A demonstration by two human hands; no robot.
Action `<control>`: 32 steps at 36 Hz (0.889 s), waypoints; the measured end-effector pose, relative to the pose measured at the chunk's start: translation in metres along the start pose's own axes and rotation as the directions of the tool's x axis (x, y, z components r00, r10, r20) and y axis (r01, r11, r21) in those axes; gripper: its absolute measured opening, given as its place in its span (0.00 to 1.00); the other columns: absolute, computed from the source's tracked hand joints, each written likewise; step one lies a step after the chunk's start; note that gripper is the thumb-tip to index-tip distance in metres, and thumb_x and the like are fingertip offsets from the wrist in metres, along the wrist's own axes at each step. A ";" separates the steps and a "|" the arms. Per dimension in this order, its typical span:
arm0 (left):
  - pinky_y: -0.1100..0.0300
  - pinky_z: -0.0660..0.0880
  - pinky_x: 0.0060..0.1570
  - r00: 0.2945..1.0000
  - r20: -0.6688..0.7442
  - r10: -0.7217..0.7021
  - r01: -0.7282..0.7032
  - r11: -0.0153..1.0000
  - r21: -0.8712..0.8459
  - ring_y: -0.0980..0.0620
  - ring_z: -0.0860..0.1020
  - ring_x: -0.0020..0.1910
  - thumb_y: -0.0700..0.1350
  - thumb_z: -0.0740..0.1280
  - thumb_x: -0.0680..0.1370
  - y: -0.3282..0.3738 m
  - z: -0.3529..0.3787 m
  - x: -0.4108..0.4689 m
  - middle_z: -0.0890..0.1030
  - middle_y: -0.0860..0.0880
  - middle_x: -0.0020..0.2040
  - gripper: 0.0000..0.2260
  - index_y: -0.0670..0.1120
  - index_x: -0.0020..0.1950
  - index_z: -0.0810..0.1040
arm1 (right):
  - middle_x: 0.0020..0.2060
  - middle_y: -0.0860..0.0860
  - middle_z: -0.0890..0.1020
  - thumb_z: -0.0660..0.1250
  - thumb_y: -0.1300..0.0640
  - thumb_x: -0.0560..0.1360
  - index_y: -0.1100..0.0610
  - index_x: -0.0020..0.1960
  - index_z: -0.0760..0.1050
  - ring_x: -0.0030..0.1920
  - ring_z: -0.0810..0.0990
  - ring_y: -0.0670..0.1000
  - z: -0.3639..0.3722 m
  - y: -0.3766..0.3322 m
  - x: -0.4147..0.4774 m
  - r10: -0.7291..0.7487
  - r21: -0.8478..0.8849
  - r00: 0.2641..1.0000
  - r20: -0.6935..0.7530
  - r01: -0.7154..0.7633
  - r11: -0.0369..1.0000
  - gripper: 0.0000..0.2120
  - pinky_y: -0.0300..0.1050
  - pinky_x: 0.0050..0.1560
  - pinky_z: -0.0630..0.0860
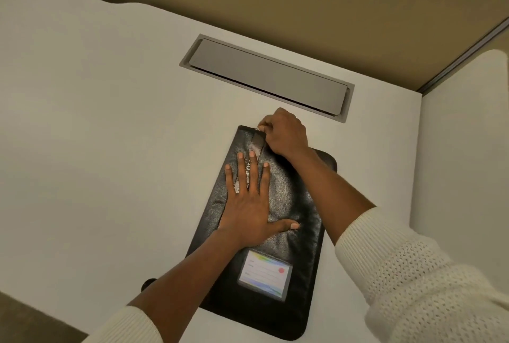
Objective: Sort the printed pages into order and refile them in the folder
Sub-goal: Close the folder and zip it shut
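Sleeve (413, 273), left hand (248, 205) pressing folder (297, 199), contents hidden

- Soft, even indoor light with a warm cast; the white desk (110, 122) reads pale grey-beige and is a little lighter at far left.
- Shadows are faint and soft-edged; the darkest is the thin gap along the near edge of the lid (270, 75).
- The black folder (292, 205) carries a dull grey sheen across its middle, right of the left hand (248, 205), and its grain shows there.
- The clear label pocket (264, 276) throws rainbow glare; its print is too soft to read.
- Wide-angle bending: the desk's far-left edge curves, and the rail (468, 48) at far right bows.
- The centre is fairly sharp; the knit sleeve (413, 273) at near right is slightly soft.
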State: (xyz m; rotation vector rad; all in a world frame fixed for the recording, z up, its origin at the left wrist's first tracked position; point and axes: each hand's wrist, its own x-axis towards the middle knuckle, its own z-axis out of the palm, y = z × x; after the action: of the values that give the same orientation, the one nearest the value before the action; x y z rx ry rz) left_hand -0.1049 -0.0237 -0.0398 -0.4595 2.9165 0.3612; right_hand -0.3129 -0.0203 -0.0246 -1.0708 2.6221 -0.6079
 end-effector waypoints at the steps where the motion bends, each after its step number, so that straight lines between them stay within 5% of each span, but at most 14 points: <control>1: 0.26 0.42 0.77 1.000 0.004 0.000 0.000 1.000 0.004 0.32 0.31 0.81 0.87 0.47 0.69 0.000 0.001 0.000 0.33 0.34 0.83 0.63 0.40 0.85 0.40 | 0.51 0.52 0.78 0.67 0.55 0.83 0.52 0.56 0.86 0.52 0.77 0.52 -0.001 0.004 -0.010 0.027 0.001 0.999 -0.025 -0.027 1.000 0.09 0.48 0.47 0.70; 7: 0.25 0.39 0.76 0.999 0.042 0.000 -0.001 1.000 0.006 0.32 0.28 0.80 0.87 0.46 0.69 0.000 -0.002 0.000 0.31 0.34 0.82 0.62 0.40 0.85 0.38 | 0.63 0.56 0.78 0.65 0.46 0.82 0.51 0.69 0.79 0.64 0.72 0.58 0.001 0.033 -0.088 0.174 -0.141 0.965 -0.198 -0.203 0.969 0.18 0.56 0.65 0.69; 13: 0.28 0.37 0.78 0.998 0.040 0.044 -0.042 0.998 -0.039 0.35 0.25 0.79 0.85 0.49 0.70 -0.010 -0.007 -0.001 0.26 0.39 0.81 0.60 0.44 0.86 0.37 | 0.82 0.61 0.59 0.58 0.41 0.85 0.48 0.82 0.64 0.81 0.57 0.63 0.014 0.051 -0.174 0.321 -0.111 0.919 -0.231 -0.352 0.929 0.27 0.64 0.78 0.59; 17: 0.34 0.46 0.82 0.993 -0.108 0.052 -0.064 0.991 -0.117 0.40 0.30 0.83 0.81 0.57 0.73 -0.027 -0.011 -0.011 0.33 0.42 0.85 0.54 0.46 0.87 0.49 | 0.83 0.60 0.57 0.52 0.40 0.86 0.49 0.84 0.56 0.82 0.55 0.61 0.027 0.049 -0.223 0.313 -0.026 0.926 -0.212 -0.325 0.945 0.29 0.60 0.80 0.61; 21: 0.35 0.39 0.81 0.992 -0.107 -0.068 0.053 0.989 -0.139 0.41 0.32 0.83 0.82 0.57 0.72 -0.041 -0.013 -0.029 0.37 0.44 0.86 0.53 0.54 0.87 0.45 | 0.84 0.56 0.55 0.51 0.41 0.86 0.49 0.85 0.52 0.84 0.53 0.58 0.043 0.046 -0.255 0.304 0.039 0.929 -0.212 -0.303 0.952 0.30 0.57 0.80 0.59; 26: 0.39 0.52 0.80 0.994 -0.087 -0.067 0.031 0.933 -0.359 0.45 0.39 0.85 0.77 0.66 0.72 -0.049 -0.010 -0.051 0.36 0.51 0.86 0.53 0.57 0.86 0.44 | 0.85 0.50 0.50 0.53 0.42 0.86 0.51 0.86 0.50 0.84 0.48 0.51 0.056 0.039 -0.281 0.319 0.130 0.922 -0.221 -0.296 0.946 0.31 0.49 0.80 0.54; 32: 0.41 0.52 0.80 0.997 -0.068 -0.048 0.012 0.890 -0.457 0.47 0.41 0.85 0.75 0.71 0.70 -0.056 -0.010 -0.054 0.35 0.55 0.86 0.54 0.61 0.86 0.44 | 0.85 0.48 0.51 0.58 0.47 0.86 0.55 0.85 0.54 0.84 0.51 0.48 0.067 0.026 -0.296 0.354 0.220 0.898 -0.262 -0.302 0.928 0.31 0.36 0.79 0.49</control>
State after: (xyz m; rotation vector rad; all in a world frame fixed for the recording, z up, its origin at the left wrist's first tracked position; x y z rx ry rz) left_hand -0.0380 -0.0626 -0.0310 -0.5899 2.8783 1.0601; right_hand -0.0963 0.1870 -0.0760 -0.4937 2.8421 -0.9589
